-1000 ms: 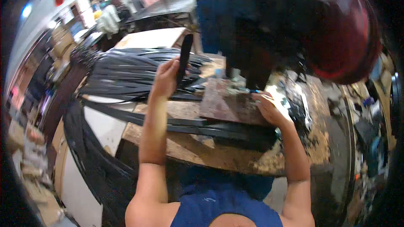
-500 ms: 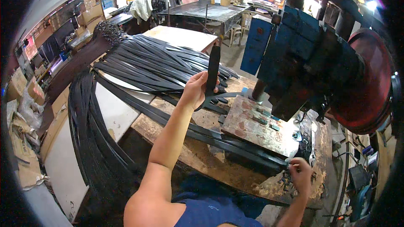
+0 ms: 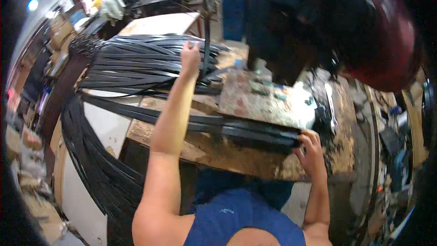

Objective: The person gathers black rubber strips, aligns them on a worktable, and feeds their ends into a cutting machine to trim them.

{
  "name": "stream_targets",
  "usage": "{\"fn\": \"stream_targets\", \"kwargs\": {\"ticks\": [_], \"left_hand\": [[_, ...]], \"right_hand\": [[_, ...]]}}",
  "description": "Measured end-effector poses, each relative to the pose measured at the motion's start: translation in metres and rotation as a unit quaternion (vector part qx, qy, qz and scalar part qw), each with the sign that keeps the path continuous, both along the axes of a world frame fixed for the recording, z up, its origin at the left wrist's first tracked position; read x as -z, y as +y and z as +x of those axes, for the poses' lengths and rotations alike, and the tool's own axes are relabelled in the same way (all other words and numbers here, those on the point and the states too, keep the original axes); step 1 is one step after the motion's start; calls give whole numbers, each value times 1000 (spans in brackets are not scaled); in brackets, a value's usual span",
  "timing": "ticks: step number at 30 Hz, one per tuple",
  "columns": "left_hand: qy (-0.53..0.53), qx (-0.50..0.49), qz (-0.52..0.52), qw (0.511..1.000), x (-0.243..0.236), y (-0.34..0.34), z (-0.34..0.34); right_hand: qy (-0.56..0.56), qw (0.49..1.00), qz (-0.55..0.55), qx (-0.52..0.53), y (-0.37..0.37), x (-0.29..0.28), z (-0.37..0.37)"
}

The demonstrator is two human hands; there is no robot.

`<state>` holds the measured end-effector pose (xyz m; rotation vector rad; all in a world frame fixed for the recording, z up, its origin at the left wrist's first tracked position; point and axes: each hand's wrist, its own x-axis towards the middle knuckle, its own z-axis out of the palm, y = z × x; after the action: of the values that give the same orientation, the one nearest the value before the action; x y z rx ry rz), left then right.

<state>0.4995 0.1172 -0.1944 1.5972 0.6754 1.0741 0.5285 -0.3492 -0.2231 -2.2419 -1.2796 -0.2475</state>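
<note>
My left hand (image 3: 191, 59) is raised over the pile of long black straps (image 3: 136, 61), fingers closed on a black strap (image 3: 207, 41) that stands upright beside the fingertips. At the right, my right hand (image 3: 312, 152) has its thumb and fingers curled around the end of a flat bundle of black straps (image 3: 259, 135). That bundle lies along the near edge of the worn wooden bench (image 3: 205, 148). Just beyond it sits a scuffed metal plate (image 3: 239, 93) beneath the dark press machine. Motion blur softens both hands.
A large press machine (image 3: 300, 23) with a red wheel (image 3: 387, 41) looms at the right. More black straps (image 3: 86, 146) hang over the left side. A wrench (image 3: 331, 109) lies right of the plate. Behind stands a pale tabletop (image 3: 159, 23).
My view has tilted and shifted. My left hand, with the strap, has moved away toward the pile. My right hand has come up against the ends of the bundled straps, its fingers closing there.
</note>
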Motion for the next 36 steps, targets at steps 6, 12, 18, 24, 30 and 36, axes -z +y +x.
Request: {"fn": "stream_targets", "kwargs": {"ticks": [6,12,18,24,30,36], "left_hand": [[185,435,221,853,-32,-120,-45],[217,327,446,805,15,-192,-117],[337,205,340,854,61,-133,-155],[245,228,348,876,32,-96,-149],[150,116,527,828,43,-58,-133],[230,179,513,807,66,-50,-127]], "right_hand": [[57,997,25,-35,-4,-1,16],[94,993,22,-60,-4,-3,18],[89,993,40,-72,2,-3,12],[132,988,17,-80,5,-21,15],[165,980,101,-50,49,-42,31],[106,985,39,-132,52,-21,59]]}}
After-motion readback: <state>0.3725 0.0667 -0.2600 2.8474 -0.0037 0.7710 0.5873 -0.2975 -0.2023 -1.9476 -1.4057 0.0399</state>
